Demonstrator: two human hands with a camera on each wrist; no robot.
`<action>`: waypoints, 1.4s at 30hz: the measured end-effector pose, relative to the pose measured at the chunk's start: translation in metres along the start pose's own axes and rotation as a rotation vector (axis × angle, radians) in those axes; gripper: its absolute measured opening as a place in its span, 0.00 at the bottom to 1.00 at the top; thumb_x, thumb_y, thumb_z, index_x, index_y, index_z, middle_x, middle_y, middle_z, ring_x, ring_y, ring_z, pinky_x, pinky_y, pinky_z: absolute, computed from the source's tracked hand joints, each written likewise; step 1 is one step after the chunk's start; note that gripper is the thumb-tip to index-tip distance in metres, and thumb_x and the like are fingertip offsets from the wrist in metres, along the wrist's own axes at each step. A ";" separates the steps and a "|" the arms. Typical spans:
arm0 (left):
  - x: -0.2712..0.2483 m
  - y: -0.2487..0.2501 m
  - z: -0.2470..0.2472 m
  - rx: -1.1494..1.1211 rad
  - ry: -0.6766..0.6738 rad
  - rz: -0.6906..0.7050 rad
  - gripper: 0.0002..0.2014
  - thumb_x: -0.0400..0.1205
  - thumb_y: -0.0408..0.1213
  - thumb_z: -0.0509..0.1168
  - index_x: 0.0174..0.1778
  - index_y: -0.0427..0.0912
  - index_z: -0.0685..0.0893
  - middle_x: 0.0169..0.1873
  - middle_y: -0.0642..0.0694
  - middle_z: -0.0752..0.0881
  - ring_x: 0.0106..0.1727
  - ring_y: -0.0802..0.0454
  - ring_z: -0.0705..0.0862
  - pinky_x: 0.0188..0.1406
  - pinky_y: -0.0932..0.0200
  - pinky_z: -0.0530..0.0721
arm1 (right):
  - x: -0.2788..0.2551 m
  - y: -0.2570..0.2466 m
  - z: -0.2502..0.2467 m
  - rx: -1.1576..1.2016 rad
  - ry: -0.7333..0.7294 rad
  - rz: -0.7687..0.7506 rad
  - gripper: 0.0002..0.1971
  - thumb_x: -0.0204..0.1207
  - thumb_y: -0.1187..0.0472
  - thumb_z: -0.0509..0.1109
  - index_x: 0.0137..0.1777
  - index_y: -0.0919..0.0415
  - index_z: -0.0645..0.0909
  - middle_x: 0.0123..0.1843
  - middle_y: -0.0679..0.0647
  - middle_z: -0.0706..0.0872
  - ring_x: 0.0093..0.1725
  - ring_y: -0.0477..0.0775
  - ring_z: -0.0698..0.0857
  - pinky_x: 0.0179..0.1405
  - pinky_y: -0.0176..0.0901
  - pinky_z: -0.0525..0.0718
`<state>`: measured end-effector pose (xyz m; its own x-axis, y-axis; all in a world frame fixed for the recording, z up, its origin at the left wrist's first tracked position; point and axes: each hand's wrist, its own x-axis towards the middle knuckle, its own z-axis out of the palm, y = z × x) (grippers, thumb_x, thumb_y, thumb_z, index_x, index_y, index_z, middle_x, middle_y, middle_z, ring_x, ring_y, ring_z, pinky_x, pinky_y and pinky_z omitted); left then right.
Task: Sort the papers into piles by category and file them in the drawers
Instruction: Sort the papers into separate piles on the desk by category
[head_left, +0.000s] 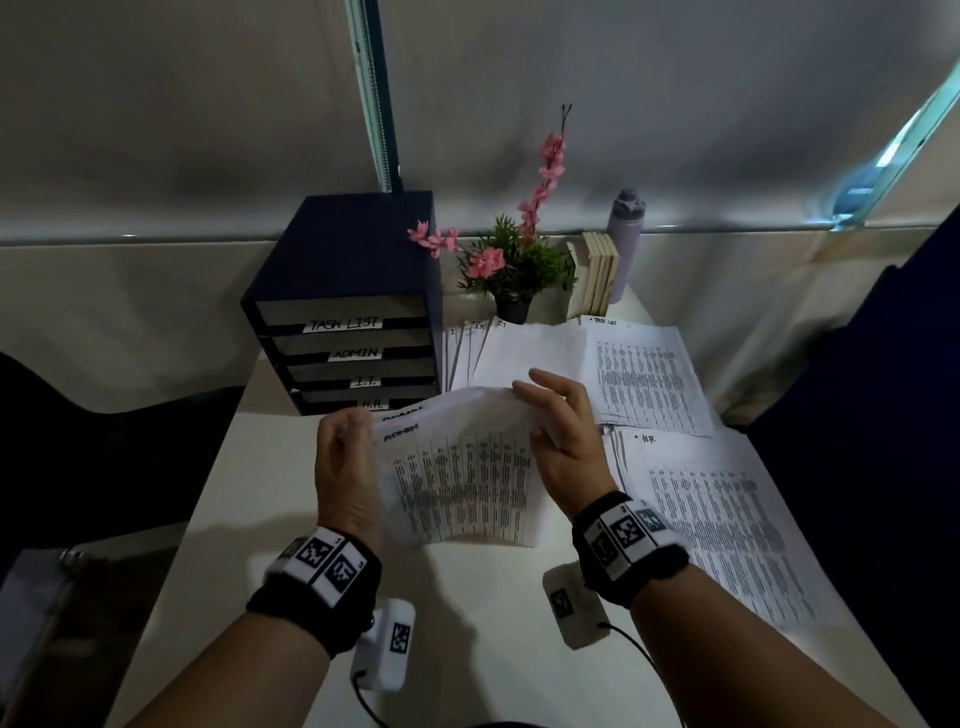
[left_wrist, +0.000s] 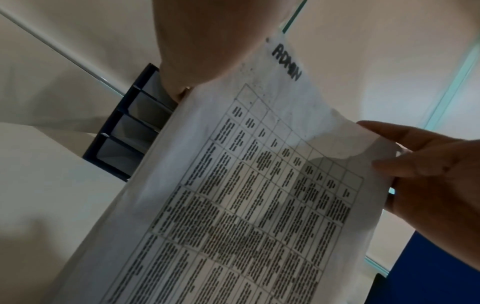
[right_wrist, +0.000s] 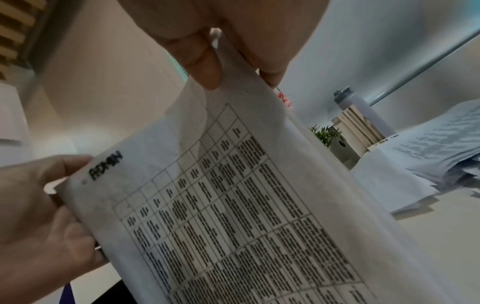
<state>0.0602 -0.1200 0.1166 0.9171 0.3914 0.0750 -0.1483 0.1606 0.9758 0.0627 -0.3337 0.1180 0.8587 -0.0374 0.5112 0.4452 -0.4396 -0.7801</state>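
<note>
ADMIN sheets (head_left: 462, 483) held up in front of the drawer unit (head_left: 348, 306).
The top corners are pinched by the left hand (head_left: 345, 457) and right hand (head_left: 563, 436); the long axis points toward the ADMIN drawer (head_left: 358, 358), lying ahead and slightly left, nearer the left hand.

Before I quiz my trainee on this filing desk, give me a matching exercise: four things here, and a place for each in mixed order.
Things:
1. ADMIN papers
2. H.R. pile
3. Purple bottle
4. Drawer unit

Places:
A. on the table's right side, nearest the person
B. behind the row of books
C. held up between both hands
D. left of the potted plant

Pairs: 1-C, 2-A, 3-B, 4-D
</note>
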 end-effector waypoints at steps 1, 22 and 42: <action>0.002 0.002 0.003 -0.018 0.031 0.000 0.06 0.78 0.50 0.64 0.43 0.53 0.81 0.40 0.50 0.82 0.44 0.53 0.81 0.44 0.59 0.81 | 0.003 0.000 0.000 0.024 -0.003 0.008 0.31 0.64 0.85 0.59 0.65 0.61 0.80 0.69 0.56 0.73 0.73 0.40 0.70 0.71 0.28 0.69; -0.002 -0.010 0.006 0.034 -0.104 0.036 0.19 0.73 0.43 0.72 0.54 0.60 0.72 0.56 0.43 0.78 0.52 0.53 0.81 0.47 0.65 0.83 | 0.016 0.010 0.004 0.111 -0.048 -0.009 0.26 0.73 0.81 0.58 0.67 0.59 0.76 0.58 0.55 0.74 0.61 0.44 0.76 0.63 0.28 0.73; 0.007 -0.005 0.005 -0.012 -0.024 0.098 0.22 0.73 0.49 0.70 0.59 0.48 0.71 0.50 0.49 0.80 0.44 0.70 0.83 0.43 0.76 0.81 | 0.008 0.020 0.012 0.475 -0.134 0.672 0.13 0.79 0.64 0.66 0.56 0.44 0.76 0.56 0.55 0.85 0.58 0.61 0.83 0.59 0.67 0.83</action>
<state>0.0691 -0.1225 0.1134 0.9068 0.3837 0.1749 -0.2418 0.1334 0.9611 0.0817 -0.3326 0.1021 0.9893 -0.0360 -0.1413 -0.1388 0.0650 -0.9882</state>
